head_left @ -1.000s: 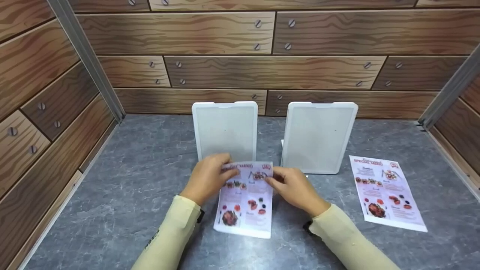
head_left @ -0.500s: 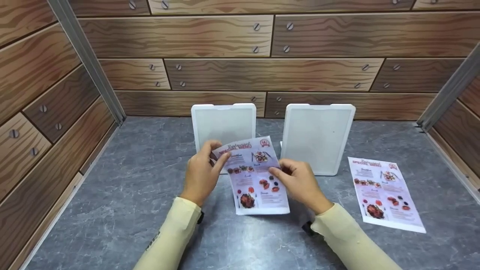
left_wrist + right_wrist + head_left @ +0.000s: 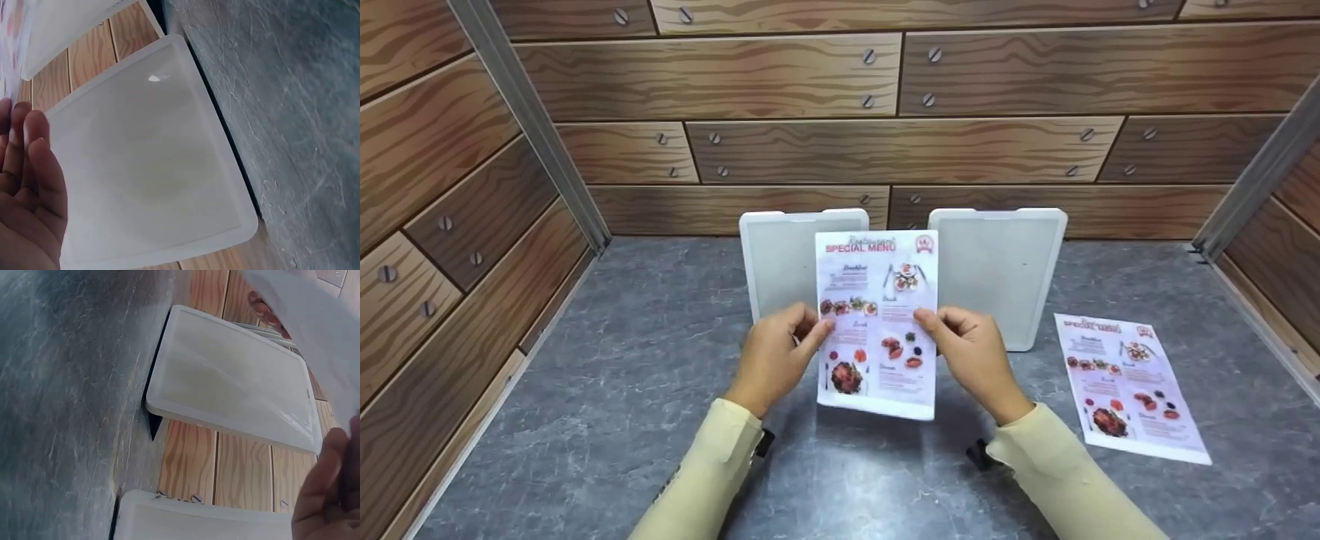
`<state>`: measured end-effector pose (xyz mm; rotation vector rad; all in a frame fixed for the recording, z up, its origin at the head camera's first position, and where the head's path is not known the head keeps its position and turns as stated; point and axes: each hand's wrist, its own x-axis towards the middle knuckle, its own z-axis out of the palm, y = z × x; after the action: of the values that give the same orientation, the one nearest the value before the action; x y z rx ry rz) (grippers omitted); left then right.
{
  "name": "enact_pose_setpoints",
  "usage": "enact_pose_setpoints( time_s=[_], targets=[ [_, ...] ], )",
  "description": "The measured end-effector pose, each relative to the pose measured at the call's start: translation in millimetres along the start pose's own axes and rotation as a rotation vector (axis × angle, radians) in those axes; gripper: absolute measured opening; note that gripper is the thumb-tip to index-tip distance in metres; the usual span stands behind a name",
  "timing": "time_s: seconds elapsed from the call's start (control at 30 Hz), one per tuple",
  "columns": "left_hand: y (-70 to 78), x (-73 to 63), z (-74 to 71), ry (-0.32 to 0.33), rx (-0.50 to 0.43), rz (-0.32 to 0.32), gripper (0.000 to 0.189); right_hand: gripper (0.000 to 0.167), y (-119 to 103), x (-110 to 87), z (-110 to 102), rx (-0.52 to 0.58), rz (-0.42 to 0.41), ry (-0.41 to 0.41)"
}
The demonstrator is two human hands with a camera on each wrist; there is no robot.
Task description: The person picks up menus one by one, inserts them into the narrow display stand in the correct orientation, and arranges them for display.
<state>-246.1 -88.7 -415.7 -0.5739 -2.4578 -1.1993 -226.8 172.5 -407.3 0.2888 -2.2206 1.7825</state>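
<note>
A printed menu sheet (image 3: 877,352) is held upright above the table, its printed side toward me. My left hand (image 3: 776,356) pinches its left edge between thumb and fingers; my right hand (image 3: 979,356) pinches the right edge about level with it. Behind the sheet stand two white display frames: the left frame (image 3: 780,262), partly covered by the sheet, and the right frame (image 3: 997,281). In the left wrist view the hand (image 3: 34,185) is beside one white frame panel (image 3: 146,163). The right wrist view shows the sheet's pale back (image 3: 315,332) above a leaning frame (image 3: 230,377).
A second menu sheet (image 3: 1132,390) lies flat on the grey marbled table (image 3: 585,420) at the right. Wood-plank-patterned walls (image 3: 787,150) enclose the back and both sides, with metal strips (image 3: 525,120) at the corners.
Both hands have raised the menu sheet from low over the table and straightened it upright, now in front of the left frame and the gap. The left hand's grip has moved lower along its edge.
</note>
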Motion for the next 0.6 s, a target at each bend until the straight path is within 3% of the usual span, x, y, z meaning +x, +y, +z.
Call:
enact_pose_setpoints(
  time_s=[0.17,0.27,0.4,0.53,0.6],
  targets=[
    [0.3,-0.5,1.2,-0.1,-0.211,0.002,0.017,0.016,-1.6,2.8,0.2,0.072,0.037,-0.036],
    [3.0,-1.8,3.1,-0.176,-0.353,-0.03,0.023,0.02,-3.4,2.4,-1.4,0.098,0.078,-0.114],
    [3.6,-2.6,8.4,-0.234,-0.462,-0.048,0.022,0.029,-6.3,0.8,-3.7,0.119,0.139,-0.212],
    [2.8,-1.9,9.7,-0.29,-0.547,-0.061,0.025,0.027,-9.2,0.5,-5.3,0.136,0.162,-0.168],
    [3.3,-1.3,7.9,-0.273,-0.54,-0.073,0.023,0.024,-9.9,1.1,-6.2,0.131,0.145,-0.134]
  ],
)
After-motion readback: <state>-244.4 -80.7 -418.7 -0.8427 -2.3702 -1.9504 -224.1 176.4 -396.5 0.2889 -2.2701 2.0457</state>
